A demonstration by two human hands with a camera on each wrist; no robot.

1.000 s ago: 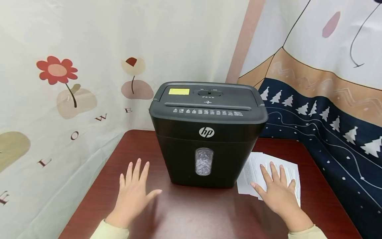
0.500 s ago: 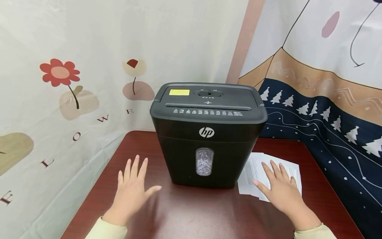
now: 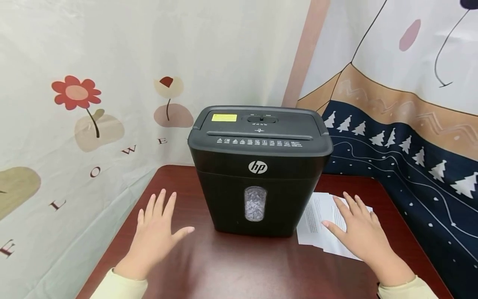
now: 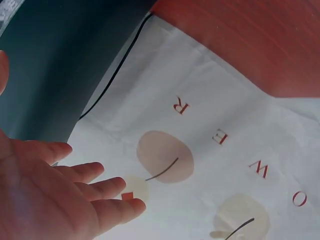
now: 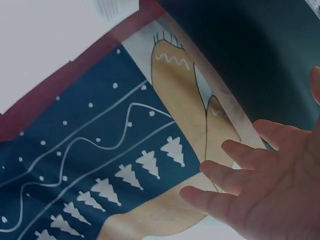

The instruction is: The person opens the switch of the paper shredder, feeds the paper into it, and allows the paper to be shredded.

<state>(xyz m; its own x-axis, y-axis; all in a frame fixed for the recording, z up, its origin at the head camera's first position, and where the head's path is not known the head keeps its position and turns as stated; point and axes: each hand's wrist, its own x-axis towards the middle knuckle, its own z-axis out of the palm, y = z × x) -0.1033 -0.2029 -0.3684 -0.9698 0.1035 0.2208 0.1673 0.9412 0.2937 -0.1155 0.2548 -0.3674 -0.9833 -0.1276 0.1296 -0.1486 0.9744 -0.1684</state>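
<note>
A black HP paper shredder (image 3: 228, 187) stands upright on the dark red table, with white shreds behind its small front window (image 3: 255, 203). To its left my left hand (image 3: 151, 236) is held with fingers straight and spread, holding nothing. My right hand (image 3: 362, 232) is likewise spread on the other side, overlapping a few printed paper sheets (image 3: 313, 220) in the head view. Those sheets lie beside the shredder's right side. Both wrist views show bare palms: the left hand (image 4: 60, 195) and the right hand (image 5: 260, 175), each near the shredder's dark side.
The table (image 3: 257, 270) has its left edge close to a white curtain (image 3: 123, 50) printed with flowers and letters. A navy and tan printed cloth (image 3: 373, 145) hangs along the right. In the left wrist view a thin black cord (image 4: 117, 70) runs beside the shredder.
My left hand has drifted a little left and away from the shredder. The right hand has shifted right, uncovering more of the sheets. The shredder and papers stay in place.
</note>
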